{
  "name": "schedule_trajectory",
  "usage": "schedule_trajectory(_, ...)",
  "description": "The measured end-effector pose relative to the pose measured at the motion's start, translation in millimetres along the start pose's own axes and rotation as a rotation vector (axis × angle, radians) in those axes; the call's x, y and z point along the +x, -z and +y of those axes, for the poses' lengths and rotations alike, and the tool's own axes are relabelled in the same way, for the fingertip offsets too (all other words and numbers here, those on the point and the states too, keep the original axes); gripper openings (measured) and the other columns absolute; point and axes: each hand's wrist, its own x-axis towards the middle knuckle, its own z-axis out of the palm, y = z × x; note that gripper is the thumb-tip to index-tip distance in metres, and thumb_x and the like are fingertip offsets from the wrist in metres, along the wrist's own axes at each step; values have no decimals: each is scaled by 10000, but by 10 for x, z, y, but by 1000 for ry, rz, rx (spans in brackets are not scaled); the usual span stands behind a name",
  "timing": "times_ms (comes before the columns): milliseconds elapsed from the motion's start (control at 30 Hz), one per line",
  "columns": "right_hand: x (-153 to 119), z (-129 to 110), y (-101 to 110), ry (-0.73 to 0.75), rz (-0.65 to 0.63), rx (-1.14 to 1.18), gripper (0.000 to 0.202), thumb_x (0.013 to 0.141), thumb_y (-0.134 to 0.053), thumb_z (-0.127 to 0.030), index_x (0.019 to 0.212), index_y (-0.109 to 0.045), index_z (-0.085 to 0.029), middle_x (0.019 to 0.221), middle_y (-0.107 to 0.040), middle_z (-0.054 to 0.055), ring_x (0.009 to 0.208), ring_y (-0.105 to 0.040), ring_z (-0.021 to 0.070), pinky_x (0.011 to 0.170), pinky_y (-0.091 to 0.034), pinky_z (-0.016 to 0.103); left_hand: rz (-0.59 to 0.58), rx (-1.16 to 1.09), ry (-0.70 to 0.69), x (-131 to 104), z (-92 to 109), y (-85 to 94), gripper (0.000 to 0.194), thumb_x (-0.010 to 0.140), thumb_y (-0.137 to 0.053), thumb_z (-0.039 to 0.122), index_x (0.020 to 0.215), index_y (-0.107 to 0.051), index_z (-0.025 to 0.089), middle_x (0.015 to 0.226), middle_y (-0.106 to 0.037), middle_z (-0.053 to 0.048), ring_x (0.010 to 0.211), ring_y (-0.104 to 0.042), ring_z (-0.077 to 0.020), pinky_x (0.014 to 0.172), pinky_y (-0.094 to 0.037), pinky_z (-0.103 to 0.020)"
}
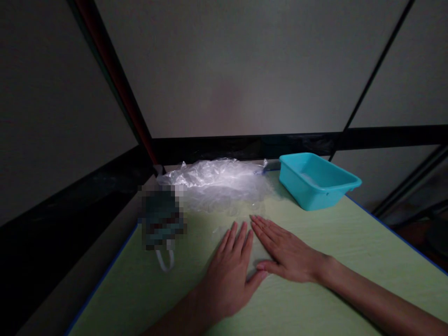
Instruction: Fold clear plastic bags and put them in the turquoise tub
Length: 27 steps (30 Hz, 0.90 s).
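Note:
My left hand (231,270) lies flat, palm down, on a thin clear plastic piece (258,255) on the green table (140,298). Its fingers are stretched out and slightly apart. My right hand (287,249) rests flat beside it, angled inward, fingers extended close together. The two thumb tips are near each other over the plastic. Part of the plastic is hidden under the hands. Beyond my fingertips, a crumpled heap of clear plastic (224,184) lies along the back of the table.
A turquoise basin (315,186) stands at the back right. At the left is a pixelated dark green item (164,217) with a white loop (166,261). Grey panels with black strips rise behind the table, which has a blue edge.

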Motion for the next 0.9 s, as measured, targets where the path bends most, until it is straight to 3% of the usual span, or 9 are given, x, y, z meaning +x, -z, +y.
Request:
schedule_trajectory(233,5,3,-5,-7,-4,29,808,823,-350,-586,1364,-180,-11,1424,-107,198,1317,-70,263,1076,-144,412,3,-31,26,6,24,10,679,830,-324,559,1332,-293,103,1427,-199,-134,1306,-89,-324,1039,-207,-487)
schedule_trajectory(367,-31,77,85,78,38,192,713,859,-367,-503,1377,-153,-62,1435,-123,178,1322,-76,248,1061,-165,437,44,-113,19,-7,-13,27,684,817,-409,503,1336,-253,85,1424,-204,-156,1307,-124,-308,1031,-231,-477)
schedule_trajectory(433,-85,124,188,133,78,292,592,866,-414,-436,1343,-269,-116,1404,-251,157,1298,-187,229,1028,-244,416,109,-185,28,-32,-64,66,575,835,-425,392,1305,-294,90,1410,-243,-157,1296,-197,-275,1020,-270,-439)
schedule_trajectory(533,-184,162,371,203,63,298,275,827,-527,-351,1014,-589,-159,1087,-540,106,1052,-468,191,880,-385,330,214,-270,-33,-78,-166,166,312,818,-429,226,1110,-471,124,1290,-419,-139,1182,-384,-227,959,-350,-367)
schedule_trajectory(600,-242,155,466,230,21,188,153,817,-547,-295,841,-626,-166,896,-567,64,880,-510,165,779,-397,303,246,-261,-136,-96,-227,241,153,782,-454,182,911,-527,144,1107,-534,-118,1029,-482,-216,884,-391,-350)
schedule_trajectory(733,-302,89,539,277,-58,-70,151,818,-541,-263,703,-594,-181,750,-551,17,766,-485,156,708,-347,301,77,-114,-345,-97,-282,350,61,754,-467,181,696,-482,173,805,-547,-51,746,-494,-176,694,-411,-310)
schedule_trajectory(900,-300,34,512,297,-92,-222,210,841,-495,-209,640,-546,-178,723,-537,3,728,-470,143,685,-312,295,-106,-62,-395,-96,-257,393,116,697,-538,252,710,-448,180,803,-526,-37,727,-472,-174,678,-395,-301)
